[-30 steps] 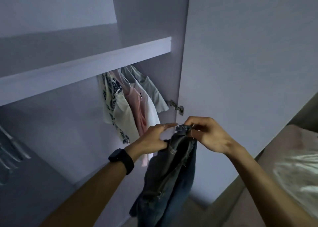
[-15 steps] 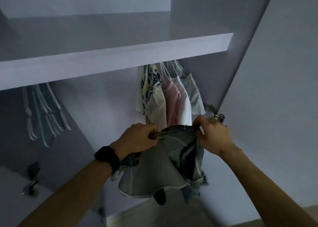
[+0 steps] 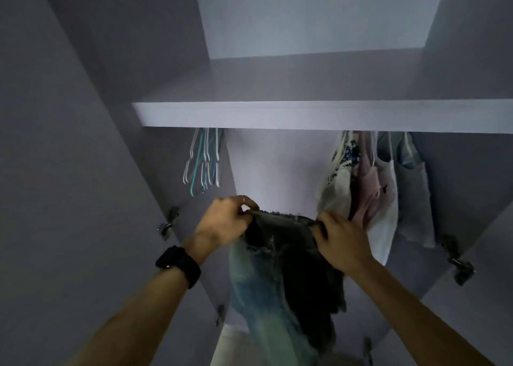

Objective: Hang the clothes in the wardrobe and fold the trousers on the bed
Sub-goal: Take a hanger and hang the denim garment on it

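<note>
left hand (image 3: 226,221) and right hand (image 3: 341,240) each pinch the waistband (image 3: 283,218) of the denim garment (image 3: 277,277), which hangs below them. it seems soft but rather heavy; the firm waistband is the safest hold.

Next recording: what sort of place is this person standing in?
Facing an open wardrobe, probably in a home. A shelf spans it, with empty hangers and several hung tops below. The left hand and right hand grip a denim garment in front.
</note>
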The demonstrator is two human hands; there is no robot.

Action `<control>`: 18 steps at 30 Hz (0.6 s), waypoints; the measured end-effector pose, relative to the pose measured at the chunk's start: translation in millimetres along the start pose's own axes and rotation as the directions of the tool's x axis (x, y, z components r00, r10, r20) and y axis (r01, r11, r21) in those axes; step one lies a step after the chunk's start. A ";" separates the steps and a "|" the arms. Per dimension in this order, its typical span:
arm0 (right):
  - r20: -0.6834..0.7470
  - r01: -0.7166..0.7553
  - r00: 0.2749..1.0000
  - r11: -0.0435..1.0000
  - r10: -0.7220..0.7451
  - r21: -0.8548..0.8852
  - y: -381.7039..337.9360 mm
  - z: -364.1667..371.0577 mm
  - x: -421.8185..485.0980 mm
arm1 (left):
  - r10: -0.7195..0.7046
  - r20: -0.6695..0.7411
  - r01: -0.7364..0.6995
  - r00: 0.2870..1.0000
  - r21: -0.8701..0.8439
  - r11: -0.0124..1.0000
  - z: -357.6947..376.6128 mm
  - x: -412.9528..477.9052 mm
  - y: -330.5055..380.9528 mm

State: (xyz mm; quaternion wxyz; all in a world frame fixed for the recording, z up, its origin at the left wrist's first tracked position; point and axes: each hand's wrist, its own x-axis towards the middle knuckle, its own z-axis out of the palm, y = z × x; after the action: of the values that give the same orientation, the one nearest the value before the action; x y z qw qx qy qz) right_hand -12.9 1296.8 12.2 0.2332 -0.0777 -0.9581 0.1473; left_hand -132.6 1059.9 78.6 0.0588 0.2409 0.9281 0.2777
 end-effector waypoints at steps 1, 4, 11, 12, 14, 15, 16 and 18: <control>-0.008 0.049 0.999 0.999 -0.049 0.001 -5.9 1.9 2.6 | -0.016 -0.046 0.018 0.999 0.061 0.998 -8.2 -5.7 4.3; -0.023 0.166 0.986 0.986 -0.167 -0.030 -22.8 1.8 5.9 | -0.057 -0.158 0.095 0.986 0.243 0.965 -35.8 -25.3 12.3; 0.077 0.207 0.978 0.954 -0.194 -0.219 -40.1 -13.1 36.6 | -0.016 -0.326 0.184 0.945 0.492 0.851 -74.2 -55.7 -9.3; 0.100 0.180 0.982 0.961 -0.162 -0.211 -37.2 -13.7 39.4 | -0.020 -0.331 0.198 0.943 0.514 0.835 -77.6 -59.3 -15.9; 0.174 0.128 0.979 0.981 -0.102 -0.144 -39.5 -21.6 52.4 | -0.062 -0.346 0.247 0.936 0.525 0.814 -92.3 -67.4 -33.9; 0.199 0.112 0.976 0.989 -0.092 -0.091 -42.2 -28.9 61.2 | -0.092 -0.344 0.271 0.935 0.521 0.810 -98.5 -71.0 -41.6; 0.196 0.110 0.976 0.993 -0.099 -0.044 -46.4 -37.3 69.5 | -0.119 -0.339 0.290 0.933 0.516 0.806 -102.8 -75.2 -47.4; 0.081 0.127 0.988 0.990 -0.131 0.054 -57.3 -51.8 80.9 | -0.154 -0.346 0.318 0.925 0.489 0.812 -107.3 -84.8 -56.7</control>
State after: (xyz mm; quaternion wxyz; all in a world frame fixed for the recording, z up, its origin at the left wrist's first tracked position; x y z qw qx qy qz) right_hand -64.3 1273.1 108.8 0.2035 -0.0034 -0.9662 0.1585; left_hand -107.8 925.6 135.7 -0.1136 0.0858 0.9894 0.0295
